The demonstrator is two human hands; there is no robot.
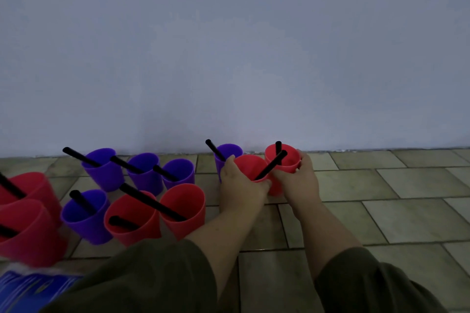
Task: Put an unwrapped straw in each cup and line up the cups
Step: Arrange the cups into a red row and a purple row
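Red cup (248, 164) with a black straw (270, 165) sits gripped in our left hand (239, 185) mid-frame; our right hand (297, 180) fingers (304, 159) curl round the neighbouring red cup (292, 160).

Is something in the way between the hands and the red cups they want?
Nothing visible. The left hand grips the near red cup, and the right hand grips the far red cup.

floor (394, 213): wall (229, 46) behind.
left cups (142, 175): two rows, straws (127, 164) inside.
middle cup (248, 166): in left hand (239, 185), right of them.
end cup (290, 162): in right hand (300, 180), rightmost.
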